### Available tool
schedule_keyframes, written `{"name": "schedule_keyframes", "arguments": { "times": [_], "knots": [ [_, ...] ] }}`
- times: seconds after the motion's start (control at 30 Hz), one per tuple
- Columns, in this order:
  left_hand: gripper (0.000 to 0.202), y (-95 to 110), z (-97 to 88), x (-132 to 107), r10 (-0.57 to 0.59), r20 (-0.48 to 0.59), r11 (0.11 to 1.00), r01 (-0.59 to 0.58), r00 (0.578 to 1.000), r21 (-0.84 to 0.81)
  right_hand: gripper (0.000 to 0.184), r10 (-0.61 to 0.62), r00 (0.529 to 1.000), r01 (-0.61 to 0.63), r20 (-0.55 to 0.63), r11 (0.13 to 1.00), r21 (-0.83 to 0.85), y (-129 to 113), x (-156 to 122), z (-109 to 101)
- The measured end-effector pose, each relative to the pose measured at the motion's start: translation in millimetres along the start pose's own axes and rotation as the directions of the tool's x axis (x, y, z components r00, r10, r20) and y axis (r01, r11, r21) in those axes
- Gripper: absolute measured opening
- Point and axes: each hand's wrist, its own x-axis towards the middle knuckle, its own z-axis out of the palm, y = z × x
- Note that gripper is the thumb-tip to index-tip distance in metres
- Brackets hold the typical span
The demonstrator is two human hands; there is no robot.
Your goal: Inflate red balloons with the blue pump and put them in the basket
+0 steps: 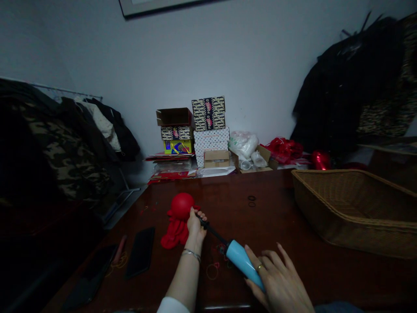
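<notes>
A blue balloon pump (243,261) with a black rod slants across the table toward me. My right hand (280,278) grips its blue barrel between thumb and fingers, the outer fingers lifted off. My left hand (196,224) is closed around the pump's black far end, where a partly inflated red balloon (182,205) meets it. The balloon's neck is hidden by the fingers. Just left of my wrist lies a heap of limp red balloons (174,234), partly under the inflated one.
A wicker basket (325,217) stands on the right. Two dark phones (140,252) lie on the left. Coloured rubber bands (212,271) are near the pump and dark rings (251,201) farther back. Stacked boxes (211,143) stand behind the table.
</notes>
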Motion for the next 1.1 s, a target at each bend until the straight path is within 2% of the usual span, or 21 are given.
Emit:
{"name": "schedule_keyframes", "arguments": {
  "times": [0.1, 0.2, 0.37, 0.73, 1.0, 1.1],
  "knots": [
    [0.029, 0, 2.7, -2, 0.012, 0.010, 1.000, -0.012, 1.000, -0.012, 0.055, -0.015, 1.000, 0.015, -0.020, 1.000, 0.007, 2, -1, -3],
    [0.028, -1, 4.8, -3, 0.029, 0.028, 0.999, -0.028, 0.999, -0.020, 0.055, 0.022, 1.000, -0.022, -0.011, 1.000, 0.016, 1, 4, -4],
    [0.029, -2, 6.9, -7, 0.040, 0.044, 0.999, -0.040, 0.998, -0.005, 0.054, 0.054, 0.997, -0.055, 0.057, 0.998, 0.010, -8, 21, -3],
    [0.036, -21, 8.0, -19, 0.030, 0.054, 0.997, -0.034, 0.998, 0.065, 0.053, 0.081, 0.981, -0.078, 0.177, 0.997, -0.023, -28, 62, 0],
    [0.029, -12, 0.4, -8, 0.048, -0.044, 0.999, -0.047, 0.998, 0.023, 0.054, 0.066, 0.985, -0.065, 0.159, 0.998, -0.013, -27, 48, 4],
    [0.028, -11, -2.0, -4, 0.041, -0.040, 0.999, -0.041, 0.998, 0.008, 0.056, 0.058, 0.987, -0.058, 0.151, 0.998, 0.001, -23, 39, 4]
  ]
}}
